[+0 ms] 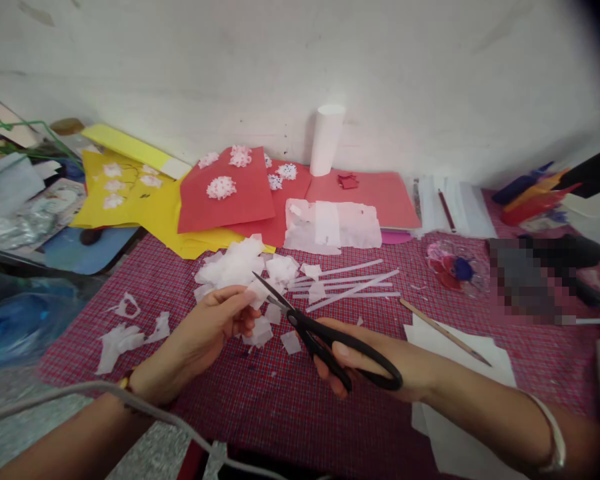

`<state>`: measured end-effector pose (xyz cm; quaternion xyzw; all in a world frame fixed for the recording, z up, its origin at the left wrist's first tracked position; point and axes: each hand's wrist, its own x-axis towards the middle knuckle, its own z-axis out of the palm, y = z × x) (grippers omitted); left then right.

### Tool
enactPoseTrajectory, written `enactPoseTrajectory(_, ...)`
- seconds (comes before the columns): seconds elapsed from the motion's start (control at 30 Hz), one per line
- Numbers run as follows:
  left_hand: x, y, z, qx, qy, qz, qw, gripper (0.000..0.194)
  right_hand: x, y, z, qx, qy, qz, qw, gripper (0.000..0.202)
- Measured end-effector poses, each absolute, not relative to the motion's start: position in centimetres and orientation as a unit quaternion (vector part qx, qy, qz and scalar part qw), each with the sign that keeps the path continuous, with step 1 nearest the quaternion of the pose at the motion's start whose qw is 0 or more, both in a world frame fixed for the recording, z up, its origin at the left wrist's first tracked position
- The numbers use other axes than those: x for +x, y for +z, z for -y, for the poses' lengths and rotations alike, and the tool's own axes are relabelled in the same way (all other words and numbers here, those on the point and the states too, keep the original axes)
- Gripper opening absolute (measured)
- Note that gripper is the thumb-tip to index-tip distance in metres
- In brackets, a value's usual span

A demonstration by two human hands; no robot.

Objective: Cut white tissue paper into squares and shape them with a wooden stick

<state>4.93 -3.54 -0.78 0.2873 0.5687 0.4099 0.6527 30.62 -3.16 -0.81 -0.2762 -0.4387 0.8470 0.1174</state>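
Observation:
My left hand (230,313) pinches a small piece of white paper (258,293) between thumb and fingers. Black-handled scissors (325,337) are in my right hand (350,353), with the fingers through the handles. The blades are parted and point up and left, at the edge of the small paper. Behind my left hand lies a pile of white paper pieces (237,263). Several thin white strips (355,290) are spread to the right of the pile. More cut scraps (291,342) lie beneath the blades.
Red sheets (230,200) with white paper flowers and yellow sheets (165,210) lie at the back. A white paper roll (327,140) stands by the wall. At right are a wooden stick (445,332), white sheets (470,427) and a clear palette (453,267). A grey cable crosses the front left.

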Motion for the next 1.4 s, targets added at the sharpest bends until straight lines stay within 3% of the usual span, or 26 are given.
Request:
enactPoseTrajectory(0.23, 4.7, -1.1, 3.6, 0.286, 0.411, -0.558, 0.662, 0.021, 30.0, -1.2, 3.4, -0.306, 0.823, 0.455, 0.149, 0.047)
enactPoseTrajectory(0.5, 3.4, -0.3, 2.6, 0.337, 0.418, -0.570, 0.622, 0.019, 30.6, -1.2, 3.1, -0.236, 0.875, 0.402, 0.134, 0.053)
enactPoseTrajectory(0.6, 1.7, 0.3, 1.5, 0.442, 0.423, -0.615, 0.498, 0.015, 31.0, -1.0, 3.1, -0.241, 0.875, 0.396, 0.139, 0.053)
enactPoseTrajectory(0.7, 0.7, 0.7, 0.9, 0.571, 0.393, -0.656, 0.298, 0.038, 31.5, -0.7, 3.2, -0.257, 0.869, 0.400, 0.137, 0.053)
enactPoseTrajectory(0.77, 0.9, 0.7, 0.9, 0.627, 0.346, -0.656, 0.237, 0.046, 31.8, -0.6, 3.3, -0.266, 0.866, 0.401, 0.139, 0.054)
enactPoseTrajectory(0.83, 1.7, 0.7, 1.1, 0.656, 0.307, -0.631, 0.277, 0.052, 32.0, -0.7, 3.5, -0.263, 0.864, 0.404, 0.143, 0.055)
enactPoseTrajectory(0.97, 4.2, 1.1, 1.5, 0.660, 0.306, -0.482, 0.488, 0.075, 32.3, -1.2, 4.3, -0.219, 0.881, 0.394, 0.145, 0.056)
enactPoseTrajectory(1.07, 5.3, 1.4, 1.4, 0.670, 0.308, -0.424, 0.526, 0.073, 32.6, -1.2, 5.0, -0.183, 0.892, 0.384, 0.151, 0.062)
enactPoseTrajectory(1.17, 5.1, 1.1, 0.8, 0.705, 0.302, -0.471, 0.435, 0.062, 33.8, -0.5, 5.7, -0.169, 0.891, 0.386, 0.171, 0.063)
enactPoseTrajectory(1.33, 3.4, -0.4, 0.4, 0.791, 0.177, -0.581, 0.072, 0.058, 37.9, 0.7, 7.0, -0.197, 0.858, 0.398, 0.259, 0.054)
enactPoseTrajectory(1.4, 3.8, -0.8, 0.6, 0.816, 0.129, -0.564, -0.002, 0.052, 39.6, 0.6, 7.8, -0.224, 0.833, 0.410, 0.298, 0.050)
